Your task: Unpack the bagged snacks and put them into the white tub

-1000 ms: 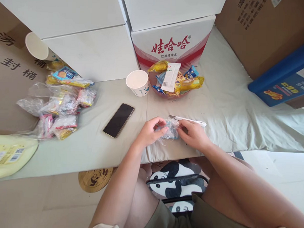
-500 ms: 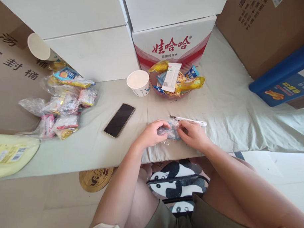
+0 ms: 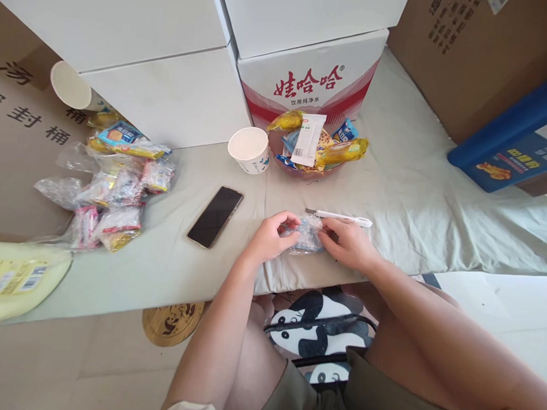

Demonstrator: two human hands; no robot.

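A small packet in clear bubble wrap (image 3: pixel 309 236), bluish inside, lies on the cloth between my hands. My left hand (image 3: pixel 275 236) has its thumb and fingers curled around the left edge of the wrap. At the right edge, my right hand (image 3: pixel 347 240) pinches the plastic, with its fingertips partly hidden. What the wrap contains is too blurred to name. Just beyond the packet lies a white utility knife (image 3: pixel 345 218), its dark tip pointing left, close to my right fingers.
A black phone (image 3: pixel 214 217) lies left of my hands. Behind are a white paper cup (image 3: pixel 248 150) and a pink bowl (image 3: pixel 301 172) of wrapped snacks. Several bubble-wrapped packets (image 3: pixel 116 190) are heaped at the left. White cartons (image 3: pixel 305 68) and a blue container (image 3: pixel 509 135) stand farther back.
The wrapped packet now lies flatter and more of it shows. My left hand has shifted slightly left; my right hand stays almost in place.
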